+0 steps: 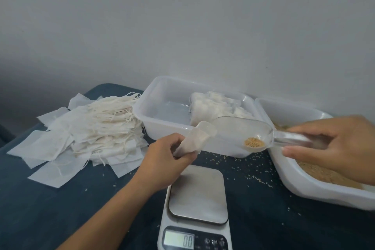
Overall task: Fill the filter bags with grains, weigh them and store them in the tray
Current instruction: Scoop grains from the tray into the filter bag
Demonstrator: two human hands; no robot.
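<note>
Filter bag: a filter bag [192, 140] is held up over the table, above the far edge of the scale, its mouth turned toward the scoop's tip.
Left hand: the left hand [170, 152] pinches the bag by its lower part, fingers curled round it.
Scoop: a clear plastic scoop [241, 134] lies almost level, its tip at or just inside the bag's mouth; a small heap of grains [254, 142] sits at the back of the bowl, near the handle.
Right hand: the right hand [332, 140] grips the scoop's handle, thumb beneath and fingers over it.
Step in hand: filling, by my reading; the grains have not yet gone into the bag.
Next move: likely raise the handle end so the grains slide forward, with the mouth held open and close under the tip, or they spill.
Scale: the scale [197, 193] has a bare platform.
Tray: the tray [154, 95] beyond holds filled bags [215, 105] at its right end.
Grain tub: the white tub [316, 191] of grain is at the right.
Spare bags: a pile of empty bags [85, 132] lies at the left.
Table: loose grains are scattered on the dark table [60, 199].
</note>
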